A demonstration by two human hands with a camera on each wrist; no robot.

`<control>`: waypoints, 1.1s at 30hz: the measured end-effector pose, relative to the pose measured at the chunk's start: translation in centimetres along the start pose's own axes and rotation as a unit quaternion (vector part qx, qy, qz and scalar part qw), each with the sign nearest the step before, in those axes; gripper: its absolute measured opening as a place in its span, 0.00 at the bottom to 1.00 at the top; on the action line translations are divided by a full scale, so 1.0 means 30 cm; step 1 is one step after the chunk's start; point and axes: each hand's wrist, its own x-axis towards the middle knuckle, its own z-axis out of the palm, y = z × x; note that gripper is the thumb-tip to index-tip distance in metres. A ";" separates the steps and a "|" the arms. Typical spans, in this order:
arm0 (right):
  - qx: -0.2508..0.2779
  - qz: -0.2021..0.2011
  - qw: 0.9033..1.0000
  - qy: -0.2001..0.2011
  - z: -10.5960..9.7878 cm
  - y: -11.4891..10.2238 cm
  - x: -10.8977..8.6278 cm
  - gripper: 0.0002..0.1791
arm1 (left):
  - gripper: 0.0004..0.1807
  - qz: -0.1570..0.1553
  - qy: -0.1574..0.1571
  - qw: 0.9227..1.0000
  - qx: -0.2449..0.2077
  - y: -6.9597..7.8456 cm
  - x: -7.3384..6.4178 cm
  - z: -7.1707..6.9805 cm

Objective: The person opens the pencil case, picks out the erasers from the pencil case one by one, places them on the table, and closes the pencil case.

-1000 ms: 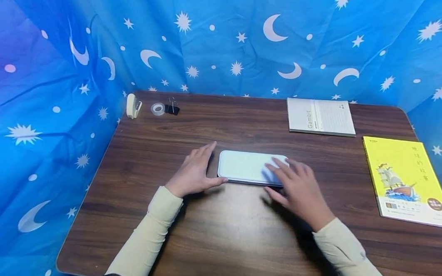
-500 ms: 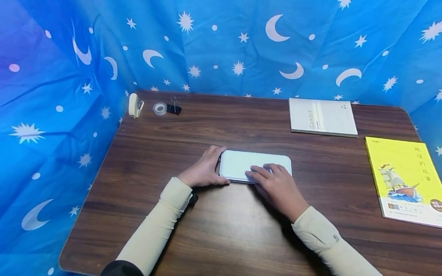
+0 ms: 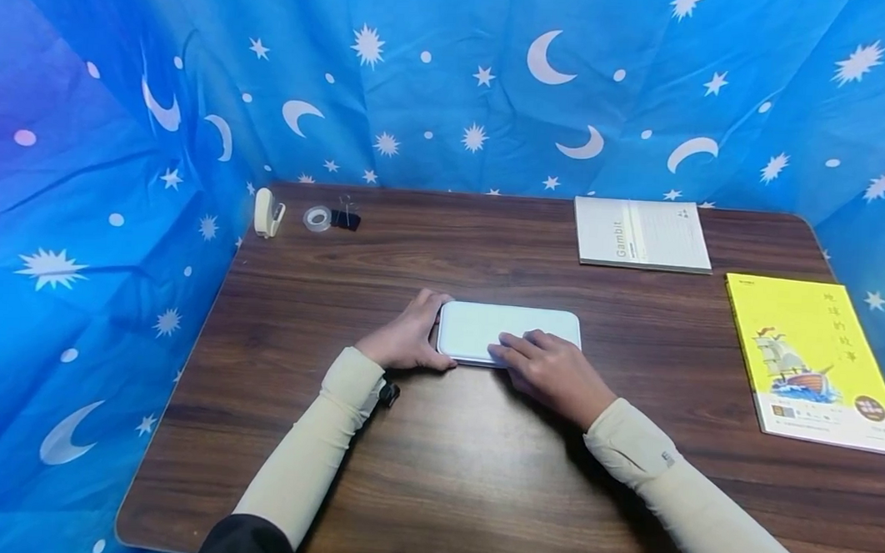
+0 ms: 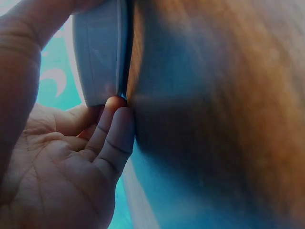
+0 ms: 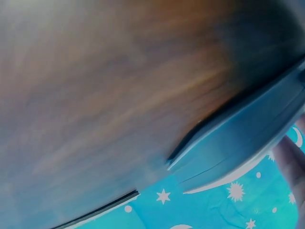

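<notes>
A flat white box (image 3: 470, 332) with rounded corners lies lengthwise on the brown wooden table (image 3: 431, 493). My left hand (image 3: 408, 335) grips its left end, thumb at the front corner and fingers round the back. In the left wrist view those fingertips (image 4: 123, 121) sit low against the end of the box (image 4: 97, 57), close to the tabletop. My right hand (image 3: 557, 376) is at the front edge, right of the middle, with bent fingers over the top; its thumb is hidden beneath. The right wrist view shows the box's side (image 5: 233, 143) and part of a finger (image 5: 289, 167).
A pale notebook (image 3: 670, 236) lies at the back right, and a yellow book (image 3: 800, 329) with a ship on it lies farther right. At the back left are a cream stapler (image 3: 264, 213), a tape roll (image 3: 309, 218) and a black binder clip (image 3: 346, 220). A blue curtain (image 3: 452, 85) surrounds the table.
My left hand has closed in on the left end of the box. My right hand has moved left from the box's right end to its front edge. The box stays in place.
</notes>
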 end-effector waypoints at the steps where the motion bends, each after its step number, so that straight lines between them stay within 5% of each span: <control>1: -0.002 -0.008 1.000 0.005 0.003 0.004 -0.001 0.21 | 0.55 0.002 -0.002 1.000 0.001 0.000 0.002 -0.001; 5: -0.012 -0.041 0.999 0.020 0.014 0.020 -0.001 0.16 | 0.55 0.002 -0.014 1.000 0.003 -0.001 0.007 -0.007; 12: -0.034 -0.087 0.995 0.028 0.024 0.037 0.003 0.30 | 0.55 0.000 -0.027 1.000 0.004 -0.008 0.012 -0.009; 25: -0.117 -0.161 0.979 0.043 0.033 0.055 0.001 0.28 | 0.55 0.029 -0.027 0.999 0.014 -0.010 0.023 -0.022; 33: -0.077 -0.155 0.984 0.038 0.027 0.072 -0.014 0.28 | 0.56 0.020 -0.028 0.999 0.020 -0.017 0.023 -0.015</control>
